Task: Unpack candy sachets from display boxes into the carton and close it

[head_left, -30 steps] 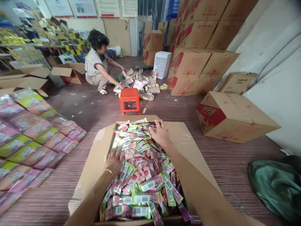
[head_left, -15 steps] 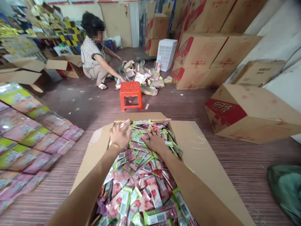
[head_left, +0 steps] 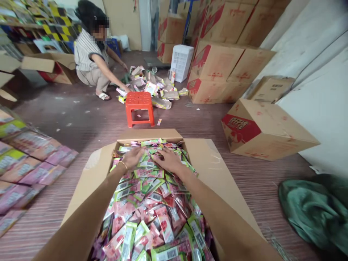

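An open cardboard box in front of me is heaped with small pink, red and green sachets. Both my arms reach into its far end. My left hand, with a thin bracelet on the wrist, lies palm down on the sachets with the fingers spread. My right hand rests flat on the heap close beside it, fingers stretched out. Neither hand has closed round a sachet.
An orange plastic stool stands beyond the box. A crouching person sorts packets on the floor behind it. Cardboard cartons stand at the right, a green cloth lies near right, and rows of pink and green packs lie at left.
Both hands have slid toward the far end of the box and drawn close together. My view has shifted forward and left over the box.
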### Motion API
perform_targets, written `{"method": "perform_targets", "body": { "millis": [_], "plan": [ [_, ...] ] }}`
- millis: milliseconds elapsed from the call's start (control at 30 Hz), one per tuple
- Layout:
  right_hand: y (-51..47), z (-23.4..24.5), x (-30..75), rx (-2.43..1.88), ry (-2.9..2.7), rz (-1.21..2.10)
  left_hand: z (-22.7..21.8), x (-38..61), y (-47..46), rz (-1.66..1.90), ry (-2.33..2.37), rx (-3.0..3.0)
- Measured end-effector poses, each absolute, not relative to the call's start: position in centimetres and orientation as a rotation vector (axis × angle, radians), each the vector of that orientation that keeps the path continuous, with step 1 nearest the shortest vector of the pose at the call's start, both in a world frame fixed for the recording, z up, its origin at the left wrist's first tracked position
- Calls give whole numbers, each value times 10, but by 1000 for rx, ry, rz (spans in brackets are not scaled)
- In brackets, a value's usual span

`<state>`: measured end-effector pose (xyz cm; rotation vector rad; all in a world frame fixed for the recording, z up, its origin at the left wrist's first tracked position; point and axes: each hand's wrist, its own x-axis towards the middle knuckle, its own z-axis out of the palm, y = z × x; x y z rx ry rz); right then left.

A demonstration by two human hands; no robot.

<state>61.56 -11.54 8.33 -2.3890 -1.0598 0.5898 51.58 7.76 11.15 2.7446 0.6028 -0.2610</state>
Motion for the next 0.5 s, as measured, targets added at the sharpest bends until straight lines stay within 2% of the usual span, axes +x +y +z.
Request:
{"method": "perform_targets", "body": {
  "millis": [100, 167, 300, 400, 500],
  "plan": [
    [-141, 94, 630, -2392, -1071, 249, 137, 494, 68, -98, 558, 2664],
    [-157, 86, 636, -2462, -964, 147, 143, 470, 47, -55, 508, 2657],
    [-173, 45, 617, -2550, -881, 400, 125, 419, -12, -305, 514, 2819],
    [-175, 18, 590, -2490, -784, 345, 100, 398, -33, -419, 525, 2932],
    [-172, 12, 585, -2417, -689, 328, 87, 399, -31, -427, 588, 2953]
  ]
}}
